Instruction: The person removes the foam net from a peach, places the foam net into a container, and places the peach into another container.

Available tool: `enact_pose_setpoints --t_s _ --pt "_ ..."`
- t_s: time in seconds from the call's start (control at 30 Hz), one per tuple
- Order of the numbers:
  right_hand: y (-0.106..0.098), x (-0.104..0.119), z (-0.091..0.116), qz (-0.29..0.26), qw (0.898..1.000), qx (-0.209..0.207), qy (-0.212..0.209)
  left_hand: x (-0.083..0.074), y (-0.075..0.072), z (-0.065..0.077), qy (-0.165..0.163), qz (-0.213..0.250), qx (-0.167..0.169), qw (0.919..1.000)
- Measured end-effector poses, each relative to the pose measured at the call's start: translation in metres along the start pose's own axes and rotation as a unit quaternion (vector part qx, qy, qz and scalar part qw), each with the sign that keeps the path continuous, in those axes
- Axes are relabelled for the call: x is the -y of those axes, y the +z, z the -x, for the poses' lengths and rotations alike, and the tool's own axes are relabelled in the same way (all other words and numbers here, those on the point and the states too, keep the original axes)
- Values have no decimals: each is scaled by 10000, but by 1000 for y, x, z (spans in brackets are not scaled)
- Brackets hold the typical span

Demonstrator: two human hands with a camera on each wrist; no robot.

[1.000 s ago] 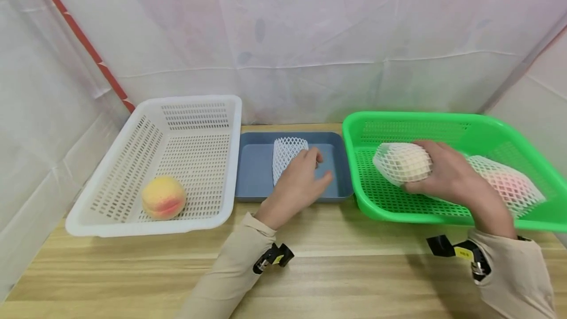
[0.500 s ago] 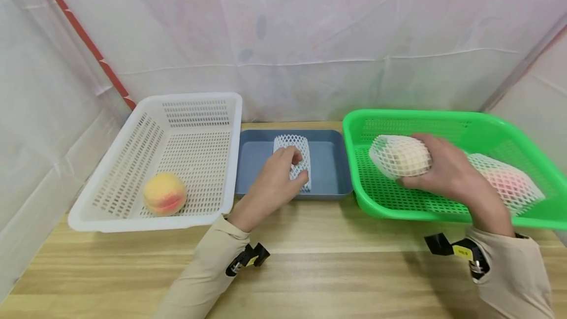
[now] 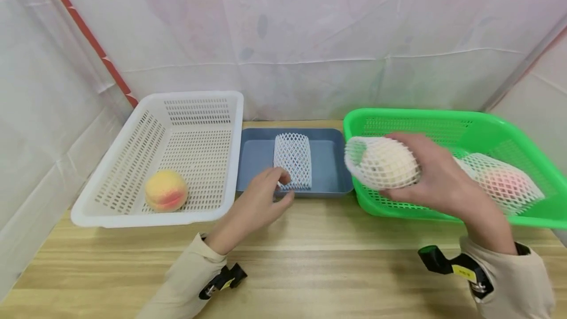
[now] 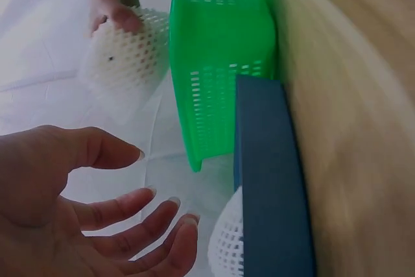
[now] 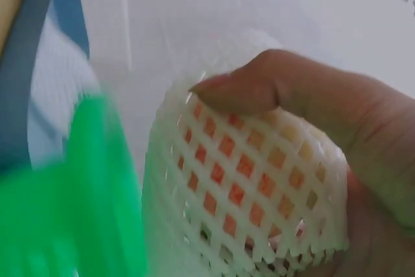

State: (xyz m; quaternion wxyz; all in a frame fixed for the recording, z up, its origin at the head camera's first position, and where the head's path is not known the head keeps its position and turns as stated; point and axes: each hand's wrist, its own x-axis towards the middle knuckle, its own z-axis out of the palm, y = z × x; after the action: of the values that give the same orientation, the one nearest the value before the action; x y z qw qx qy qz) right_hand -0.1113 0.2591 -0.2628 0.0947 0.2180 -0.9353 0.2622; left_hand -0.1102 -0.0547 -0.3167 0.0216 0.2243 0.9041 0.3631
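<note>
A: What can you not see completely?
B: In the right wrist view, the netted fruit hides most fingers of the right hand, and the green basket is blurred.
A: And elsewhere?
B: The letters on the yellow label are too small for reading.

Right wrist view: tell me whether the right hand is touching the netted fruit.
Touching. The right wrist view shows it: the right hand grips the netted fruit, its thumb lying directly on the mesh.
</note>
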Motion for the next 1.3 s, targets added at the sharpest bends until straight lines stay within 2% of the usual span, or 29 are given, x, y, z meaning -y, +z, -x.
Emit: enact_pose_setpoints --t_s 0.07,0.17,0.3,0.37,0.5,0.67,0.77,0.87,1.0,1.13,1.3 --pt "7 14 0 -98 9994 22 -336 4 0 9 54 98 -5 9999" --pt "20 34 -1 -227 9977 224 -603 10 0 22 34 145 39 9999" --pt "44 56 1 -436 9945 691 -662 16 2 36 -158 111 232 9995" --pt "59 64 3 -514 9916 949 -716 22 3 41 -253 36 226 9994" --pt "87 74 5 -465 9854 1494 -665 34 6 51 -505 -57 66 9987" --pt "107 77 7 -65 9827 1829 -299 41 5 59 -905 51 85 9959" --pt "111 76 7 52 9773 2118 29 42 5 60 -911 89 148 9957" --pt "111 77 8 202 9727 2305 151 42 4 59 -878 72 174 9960" --pt "106 78 10 404 9743 2214 -38 41 4 59 -883 111 151 9959" --pt "100 79 11 379 9766 2094 -308 41 4 59 -877 104 128 9960" --pt "95 76 10 326 9770 2071 -386 40 4 59 -862 90 131 9961"
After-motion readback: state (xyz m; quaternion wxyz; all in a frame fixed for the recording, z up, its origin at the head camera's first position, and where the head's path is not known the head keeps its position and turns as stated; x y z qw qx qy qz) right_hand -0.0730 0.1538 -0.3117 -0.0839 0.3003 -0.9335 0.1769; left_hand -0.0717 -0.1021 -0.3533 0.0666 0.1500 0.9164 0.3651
